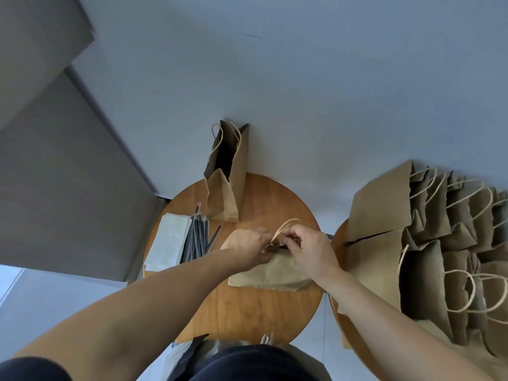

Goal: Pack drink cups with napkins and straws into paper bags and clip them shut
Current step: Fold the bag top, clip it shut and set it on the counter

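A brown paper bag [270,273] stands on the round wooden table [247,306] in front of me, its top folded together and its twine handles sticking up. My left hand [246,247] and my right hand [308,250] meet at the bag's top edge. Both pinch the folded paper around a small dark clip [273,246], which my fingers mostly hide. Black straws [196,237] and white napkins [167,242] lie on the table's left side. An open paper bag [226,171] stands at the far edge. No cup is visible.
On a second wooden table to the right, several paper bags [428,243] with twine handles stand packed in rows. A grey wall panel [63,166] rises at the left. Something dark and white [192,350] lies by the table's near edge.
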{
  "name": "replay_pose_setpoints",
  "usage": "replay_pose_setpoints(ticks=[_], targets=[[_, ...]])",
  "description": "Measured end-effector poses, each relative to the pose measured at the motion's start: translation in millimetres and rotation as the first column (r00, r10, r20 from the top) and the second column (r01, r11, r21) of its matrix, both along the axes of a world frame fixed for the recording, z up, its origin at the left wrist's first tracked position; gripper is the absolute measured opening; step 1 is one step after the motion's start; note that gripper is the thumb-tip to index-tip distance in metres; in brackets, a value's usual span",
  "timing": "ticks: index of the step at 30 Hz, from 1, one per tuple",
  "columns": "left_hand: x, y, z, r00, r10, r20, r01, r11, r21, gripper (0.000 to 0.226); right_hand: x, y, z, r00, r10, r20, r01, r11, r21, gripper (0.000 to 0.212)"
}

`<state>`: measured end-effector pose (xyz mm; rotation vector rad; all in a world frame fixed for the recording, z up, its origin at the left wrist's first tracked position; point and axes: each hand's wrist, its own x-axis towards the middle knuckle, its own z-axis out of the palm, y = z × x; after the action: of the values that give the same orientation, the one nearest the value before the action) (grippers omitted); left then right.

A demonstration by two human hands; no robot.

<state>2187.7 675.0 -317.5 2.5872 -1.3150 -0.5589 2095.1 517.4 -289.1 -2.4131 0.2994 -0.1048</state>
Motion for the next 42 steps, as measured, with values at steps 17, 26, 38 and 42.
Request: replay_pose_setpoints(ticks=[17, 26, 38, 42], targets=[[5, -3, 3, 0.999, -0.011, -0.040, 0.011, 1.000, -0.005, 0.036, 4, -1, -8, 0.994, 0.111, -0.023, -0.113, 0.988, -0.103, 0.008], [4, -2, 1, 0.998, 0.007, -0.066, -0.008, 1.000, -0.019, 0.035, 4, -2, -9, 0.980, 0.194, -0.041, -0.198, 0.958, -0.208, 0.011], [1, 0, 6, 0.988, 0.074, -0.135, -0.071, 0.997, 0.021, 0.033, 11, 2, -11, 0.948, 0.176, -0.265, -0.256, 0.916, -0.309, 0.020], [-3, -1, 7, 0.988, 0.091, -0.124, -0.089, 0.996, 0.021, 0.031, 15, 2, -12, 0.942, 0.182, -0.282, -0.279, 0.892, -0.355, 0.020]])
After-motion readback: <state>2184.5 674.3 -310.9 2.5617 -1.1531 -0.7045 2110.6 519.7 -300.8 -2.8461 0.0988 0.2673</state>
